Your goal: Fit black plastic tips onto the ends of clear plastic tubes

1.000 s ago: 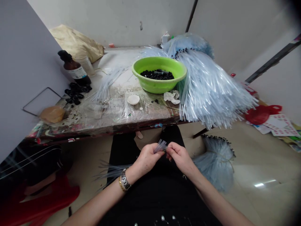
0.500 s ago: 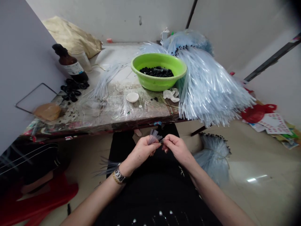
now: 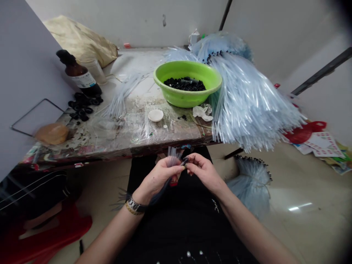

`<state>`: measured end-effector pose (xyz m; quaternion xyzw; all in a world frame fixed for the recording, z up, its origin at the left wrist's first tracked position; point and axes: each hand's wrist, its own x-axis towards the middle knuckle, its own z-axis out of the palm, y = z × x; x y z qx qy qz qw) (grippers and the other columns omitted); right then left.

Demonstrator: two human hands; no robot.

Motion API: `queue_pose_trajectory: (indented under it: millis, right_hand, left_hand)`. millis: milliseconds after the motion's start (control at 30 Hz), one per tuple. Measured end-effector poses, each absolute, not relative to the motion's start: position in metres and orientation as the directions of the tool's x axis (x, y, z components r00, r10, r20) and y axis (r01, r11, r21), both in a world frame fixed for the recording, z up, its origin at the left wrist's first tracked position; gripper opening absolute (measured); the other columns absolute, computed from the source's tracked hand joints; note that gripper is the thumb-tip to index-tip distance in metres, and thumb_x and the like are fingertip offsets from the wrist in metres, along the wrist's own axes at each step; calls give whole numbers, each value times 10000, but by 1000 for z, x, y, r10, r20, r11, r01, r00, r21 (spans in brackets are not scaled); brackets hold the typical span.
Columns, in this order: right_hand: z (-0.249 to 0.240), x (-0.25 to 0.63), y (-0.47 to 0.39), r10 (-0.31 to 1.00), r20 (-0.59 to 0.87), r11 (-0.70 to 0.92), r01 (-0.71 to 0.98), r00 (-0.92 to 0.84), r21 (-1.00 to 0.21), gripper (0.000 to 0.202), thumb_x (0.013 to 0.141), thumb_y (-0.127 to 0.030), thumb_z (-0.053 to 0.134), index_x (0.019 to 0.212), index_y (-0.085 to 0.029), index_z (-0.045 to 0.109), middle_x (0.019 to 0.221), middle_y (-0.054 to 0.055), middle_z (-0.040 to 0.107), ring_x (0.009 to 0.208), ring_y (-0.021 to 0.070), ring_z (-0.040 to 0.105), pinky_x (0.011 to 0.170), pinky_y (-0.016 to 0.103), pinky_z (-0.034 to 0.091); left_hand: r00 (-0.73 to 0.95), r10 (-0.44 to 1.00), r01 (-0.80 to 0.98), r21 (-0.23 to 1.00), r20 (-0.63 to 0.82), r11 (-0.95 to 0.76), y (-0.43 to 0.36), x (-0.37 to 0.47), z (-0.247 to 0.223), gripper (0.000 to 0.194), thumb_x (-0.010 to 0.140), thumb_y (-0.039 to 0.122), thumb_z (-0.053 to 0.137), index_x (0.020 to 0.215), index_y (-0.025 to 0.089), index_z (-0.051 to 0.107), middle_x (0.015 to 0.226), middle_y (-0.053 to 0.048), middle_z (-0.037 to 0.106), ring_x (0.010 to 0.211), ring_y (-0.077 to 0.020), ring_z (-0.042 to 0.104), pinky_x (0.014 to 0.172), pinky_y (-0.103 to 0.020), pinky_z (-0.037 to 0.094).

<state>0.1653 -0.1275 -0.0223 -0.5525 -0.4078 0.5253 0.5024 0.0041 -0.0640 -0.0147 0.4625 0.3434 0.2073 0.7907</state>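
Note:
In front of my lap, my left hand (image 3: 162,174) is closed round a small bundle of clear plastic tubes (image 3: 172,156), whose long ends trail out behind the wrist. One tube is pinched apart from the others between thumb and forefinger. My right hand (image 3: 202,168) meets it there, thumb and fingers pinching a small black cap (image 3: 185,160) at that tube's end. Whether the cap sits fully on the tube I cannot tell. Beyond my hands, a green basin (image 3: 178,99) on the table holds many small black pieces (image 3: 187,85).
A large heap of clear tubes (image 3: 247,99) hangs over the table's (image 3: 132,134) right edge. Loose tubes (image 3: 123,95), a white dish (image 3: 155,115), black rings (image 3: 82,106) and a brown bottle (image 3: 79,75) lie or stand left. A tied tube bundle (image 3: 251,190) stands on the floor. A person sits left.
My right hand's fingers have shifted and a black cap now shows between them at the tube end. The tubes in my left hand stand more upright. The view has shifted slightly.

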Motion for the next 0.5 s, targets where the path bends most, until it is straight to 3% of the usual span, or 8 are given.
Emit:
queue_pose_trajectory:
  millis: [267,500]
  right_hand:
    - [-26,168,-115,965,-222,-216,-62,138,-975,180,755,-346,626,730,-191,538,620,-47,509,570,99,459,582,245,406]
    - [-33,168,-106,948,-296,-286,-93,116,-954,197,761,-357,628,743,-195,515,610,-53,509,556,97,467,588,250,401]
  left_hand:
    - [754,561,28,870,-341,492,-53,0,-22,253,721,241,722,909,147,581,731,13,573,547,-77,507,550,-216,423]
    - [774,543,1,859,-325,513,-41,-4,-34,161,797,218,636,905,150,538,731,3,586,532,-97,557,533,-236,447]
